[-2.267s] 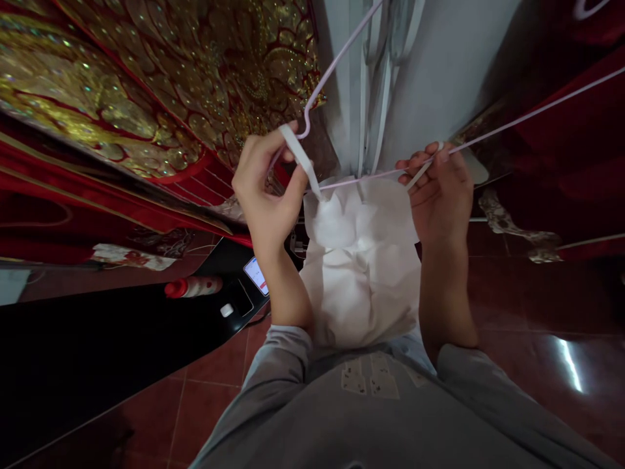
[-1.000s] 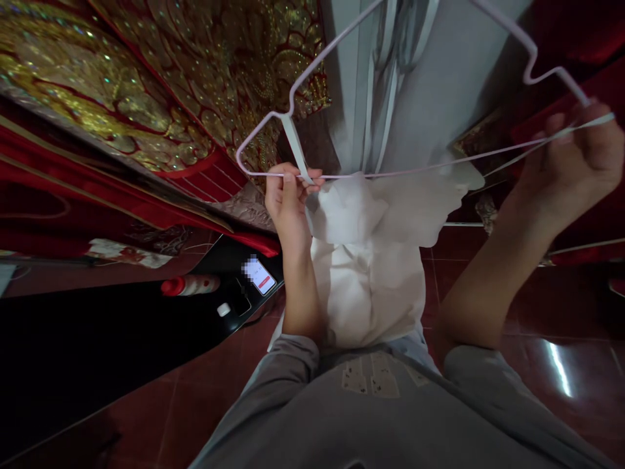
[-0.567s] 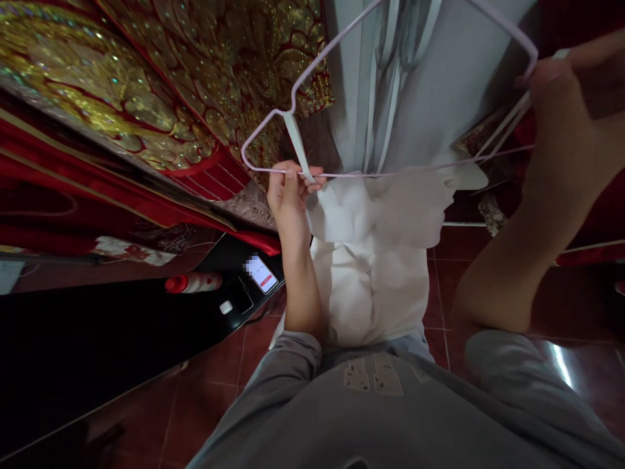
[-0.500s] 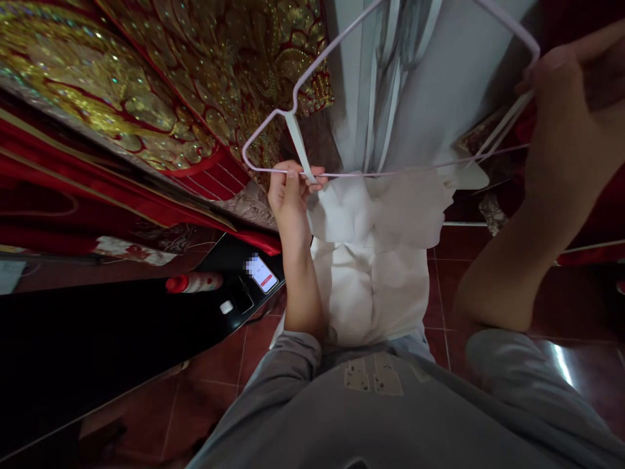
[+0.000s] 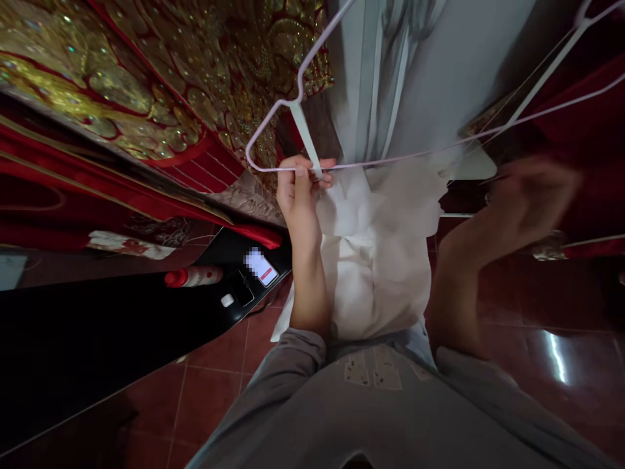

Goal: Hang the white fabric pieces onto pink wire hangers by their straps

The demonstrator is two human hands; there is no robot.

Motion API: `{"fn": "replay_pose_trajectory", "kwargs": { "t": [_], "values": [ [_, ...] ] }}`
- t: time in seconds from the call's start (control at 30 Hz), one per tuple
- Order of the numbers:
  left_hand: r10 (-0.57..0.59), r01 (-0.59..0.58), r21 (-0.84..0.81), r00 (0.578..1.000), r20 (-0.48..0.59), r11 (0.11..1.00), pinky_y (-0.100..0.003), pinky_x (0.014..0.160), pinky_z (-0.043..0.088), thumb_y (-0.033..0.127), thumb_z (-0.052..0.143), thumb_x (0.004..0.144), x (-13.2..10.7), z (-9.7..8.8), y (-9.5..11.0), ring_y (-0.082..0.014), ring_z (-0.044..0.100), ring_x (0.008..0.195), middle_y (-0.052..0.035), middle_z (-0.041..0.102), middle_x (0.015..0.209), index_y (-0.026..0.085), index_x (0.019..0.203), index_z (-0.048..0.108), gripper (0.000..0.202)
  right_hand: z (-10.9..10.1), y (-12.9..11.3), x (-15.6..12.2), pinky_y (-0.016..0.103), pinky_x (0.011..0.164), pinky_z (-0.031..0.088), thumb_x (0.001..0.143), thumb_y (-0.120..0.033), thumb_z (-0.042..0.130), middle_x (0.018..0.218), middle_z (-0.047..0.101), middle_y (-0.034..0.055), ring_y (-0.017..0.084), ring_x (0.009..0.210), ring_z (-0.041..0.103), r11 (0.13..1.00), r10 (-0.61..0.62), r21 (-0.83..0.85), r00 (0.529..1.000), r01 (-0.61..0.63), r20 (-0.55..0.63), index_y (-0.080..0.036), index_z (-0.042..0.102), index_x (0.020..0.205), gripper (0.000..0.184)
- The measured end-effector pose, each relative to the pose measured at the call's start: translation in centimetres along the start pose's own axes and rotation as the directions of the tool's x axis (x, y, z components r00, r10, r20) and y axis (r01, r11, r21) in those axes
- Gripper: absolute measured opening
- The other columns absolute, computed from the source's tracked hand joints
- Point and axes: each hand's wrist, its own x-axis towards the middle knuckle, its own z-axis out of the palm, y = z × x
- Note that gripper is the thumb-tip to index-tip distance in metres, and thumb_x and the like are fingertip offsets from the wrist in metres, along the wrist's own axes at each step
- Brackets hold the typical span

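A thin pale pink wire hanger (image 5: 371, 163) hangs in front of me with a white garment (image 5: 385, 260) under it. The garment's white straps (image 5: 305, 137) loop over the hanger's notches on both sides. My left hand (image 5: 300, 195) is closed in a pinch on the hanger's bottom bar and the left strap's end. My right hand (image 5: 532, 195) is blurred by motion, below the hanger's right end and off the wire; its fingers do not show clearly.
Red and gold embroidered fabric (image 5: 146, 98) hangs at the left. A black table (image 5: 97, 339) below it bears a red-capped bottle (image 5: 193, 277) and a lit phone (image 5: 261, 268). A white wall (image 5: 439, 78) is behind. Dark red cloth (image 5: 586, 130) hangs at the right over the red tile floor (image 5: 537, 339).
My right hand has let go of the hanger's right end and dropped down and leftwards. The left hand has kept its pinch on the bar.
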Motion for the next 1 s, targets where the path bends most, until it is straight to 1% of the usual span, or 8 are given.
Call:
{"fn": "replay_pose_trajectory", "kwargs": {
  "t": [0.07, 0.13, 0.27, 0.37, 0.5, 0.7, 0.87, 1.0],
  "values": [
    [-0.026, 0.028, 0.052, 0.999, -0.038, 0.998, -0.029, 0.075, 0.058, 0.04, 0.071, 0.11, 0.0, 0.2, 0.2, -0.0171, 0.071, 0.077, -0.0033, 0.081, 0.095, 0.026, 0.095, 0.065, 0.021, -0.8, 2.5, -2.1, 0.02, 0.074, 0.06, 0.083, -0.017, 0.073, 0.084, 0.069, -0.0039, 0.007, 0.082, 0.068, 1.0, -0.02, -0.009, 0.995, 0.021, 0.096, -0.027, 0.074, 0.081, 0.01],
    [-0.044, 0.051, 0.089, 0.996, -0.074, 0.995, -0.028, 0.074, 0.057, 0.032, 0.063, 0.114, 0.0, 0.4, 0.5, -0.016, 0.069, 0.074, -0.0029, 0.08, 0.094, 0.025, 0.094, 0.062, 0.021, -0.7, 3.8, -3.0, 0.029, 0.071, 0.062, 0.076, -0.027, 0.08, 0.088, 0.076, 0.0011, 0.014, 0.078, 0.071, 0.994, 0.111, -0.045, 0.954, -0.102, 0.277, -0.025, 0.079, 0.091, 0.015],
    [-0.032, 0.036, 0.053, 0.997, -0.067, 0.998, -0.025, 0.072, 0.056, 0.025, 0.059, 0.114, -0.3, 0.8, 0.8, -0.0139, 0.067, 0.072, -0.0028, 0.081, 0.092, 0.024, 0.094, 0.061, 0.02, 1.8, 2.8, -2.2, 0.044, 0.112, 0.064, 0.078, -0.048, 0.079, 0.139, 0.076, 0.0043, 0.025, 0.129, 0.074, 0.972, 0.148, 0.087, 0.853, -0.22, 0.5, -0.032, 0.076, 0.121, 0.045],
    [-0.009, 0.011, 0.029, 0.998, -0.068, 1.0, -0.025, 0.073, 0.056, 0.033, 0.067, 0.111, -0.7, 0.9, 0.4, -0.0137, 0.066, 0.072, -0.0018, 0.081, 0.091, 0.024, 0.095, 0.062, 0.019, 3.5, 2.3, -1.6, 0.043, 0.124, 0.057, 0.078, -0.046, 0.079, 0.127, 0.077, 0.0029, 0.023, 0.134, 0.071, 0.943, 0.128, 0.209, 0.861, -0.259, 0.491, -0.032, 0.074, 0.113, 0.038],
    [-0.034, 0.033, -0.021, 0.999, -0.034, 0.999, -0.025, 0.071, 0.056, 0.047, 0.08, 0.102, -1.4, 0.7, -0.3, -0.014, 0.065, 0.069, -0.0007, 0.08, 0.086, 0.025, 0.097, 0.067, 0.026, 3.3, 4.5, -1.3, 0.048, 0.103, 0.065, 0.085, -0.056, 0.075, 0.09, 0.064, 0.0005, 0.024, 0.112, 0.072, 0.945, 0.138, 0.208, 0.882, -0.253, 0.451, -0.031, 0.059, 0.09, 0.03],
    [-0.015, 0.032, 0.182, 0.996, -0.093, 0.983, -0.031, 0.078, 0.057, 0.065, 0.081, 0.096, -2.3, 0.2, 0.1, -0.0203, 0.074, 0.087, -0.0049, 0.081, 0.096, 0.026, 0.103, 0.075, 0.04, 3.0, 5.4, -0.1, 0.053, 0.101, 0.059, 0.085, -0.065, 0.072, 0.093, 0.061, 0.0033, 0.03, 0.12, 0.065, 0.972, 0.1, 0.136, 0.864, -0.19, 0.493, -0.033, 0.053, 0.091, 0.037],
    [0.041, -0.037, 0.361, 0.999, -0.005, 0.932, -0.033, 0.097, 0.056, 0.054, 0.08, 0.102, -3.0, -0.6, 2.0, -0.0209, 0.071, 0.1, -0.0049, 0.077, 0.098, 0.023, 0.092, 0.079, 0.032, 3.8, 5.2, 0.0, 0.045, 0.09, 0.057, 0.083, -0.065, 0.071, 0.089, 0.055, 0.0019, 0.025, 0.103, 0.065, 0.973, 0.091, 0.147, 0.883, -0.177, 0.461, -0.031, 0.048, 0.088, 0.041],
    [-0.008, 0.005, 0.254, 1.0, 0.008, 0.967, -0.031, 0.086, 0.055, 0.051, 0.085, 0.097, -2.4, -1.2, 4.8, -0.0218, 0.069, 0.098, -0.0047, 0.075, 0.097, 0.025, 0.09, 0.081, 0.028, 3.9, 5.9, -0.1, 0.041, 0.084, 0.057, 0.083, -0.064, 0.071, 0.088, 0.054, 0.0017, 0.025, 0.101, 0.066, 0.98, 0.058, 0.144, 0.893, -0.136, 0.446, -0.031, 0.045, 0.089, 0.043]
  ]
}}
